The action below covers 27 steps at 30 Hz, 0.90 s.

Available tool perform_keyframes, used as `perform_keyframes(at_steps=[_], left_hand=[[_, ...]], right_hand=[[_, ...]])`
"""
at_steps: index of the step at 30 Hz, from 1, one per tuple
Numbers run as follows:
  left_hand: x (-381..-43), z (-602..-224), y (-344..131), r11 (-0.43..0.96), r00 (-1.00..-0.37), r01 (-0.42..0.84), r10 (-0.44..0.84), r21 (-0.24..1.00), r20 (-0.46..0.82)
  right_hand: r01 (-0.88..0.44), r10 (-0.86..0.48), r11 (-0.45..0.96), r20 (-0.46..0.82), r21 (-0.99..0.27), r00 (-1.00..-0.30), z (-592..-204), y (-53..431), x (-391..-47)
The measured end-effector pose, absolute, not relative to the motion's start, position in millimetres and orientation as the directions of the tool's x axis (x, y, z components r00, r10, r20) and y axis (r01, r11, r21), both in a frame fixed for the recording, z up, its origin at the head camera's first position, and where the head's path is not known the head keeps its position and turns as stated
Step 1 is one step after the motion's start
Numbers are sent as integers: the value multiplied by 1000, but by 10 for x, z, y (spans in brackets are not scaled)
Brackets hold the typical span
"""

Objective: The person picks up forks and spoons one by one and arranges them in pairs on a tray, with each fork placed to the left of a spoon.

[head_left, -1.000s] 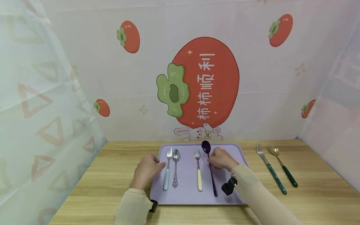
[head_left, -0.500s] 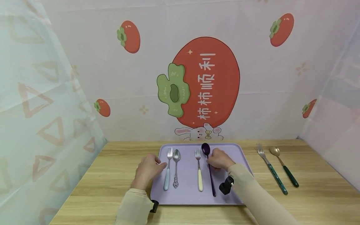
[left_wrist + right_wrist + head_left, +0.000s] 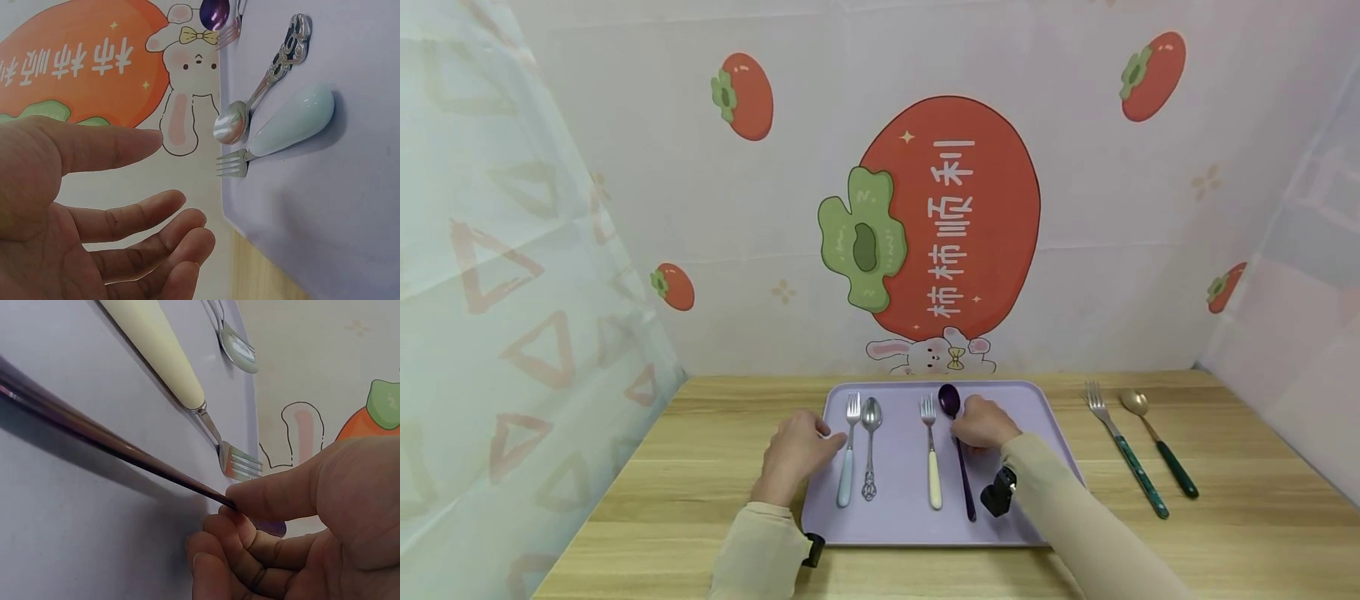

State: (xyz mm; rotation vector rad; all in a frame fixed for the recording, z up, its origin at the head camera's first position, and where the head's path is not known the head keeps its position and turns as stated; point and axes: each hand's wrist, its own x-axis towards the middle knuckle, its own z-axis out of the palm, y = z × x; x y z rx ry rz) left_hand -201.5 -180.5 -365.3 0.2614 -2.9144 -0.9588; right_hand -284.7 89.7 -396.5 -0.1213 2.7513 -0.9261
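On the right half of the lilac tray, my right hand pinches a dark purple spoon by its upper handle, between thumb and fingertips. In the right wrist view the spoon's handle runs just over the tray. A cream-handled fork lies to its left. My left hand hovers at the tray's left edge, thumb and fingers apart with nothing between them. Nearest to it are a fork with a pale blue handle and a silver spoon with an ornate handle.
Right of the tray, a fork with a green patterned handle and a gold spoon with a dark green handle lie on the wooden table. A printed cloth backdrop stands along the table's back.
My right hand has shifted slightly left with the purple spoon, whose bowl now sits lower, inside the tray's far rim. The left hand has stayed in place.
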Motion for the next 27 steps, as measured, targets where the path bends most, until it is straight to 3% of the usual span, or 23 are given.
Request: perform_keyframes(at_steps=[27], left_hand=[[-2021,-3663,-1779,781,-983,-152,-183,605,-11]], right_hand=[[34,-99,852,-225,-523,-969,-3970,791,-2859]])
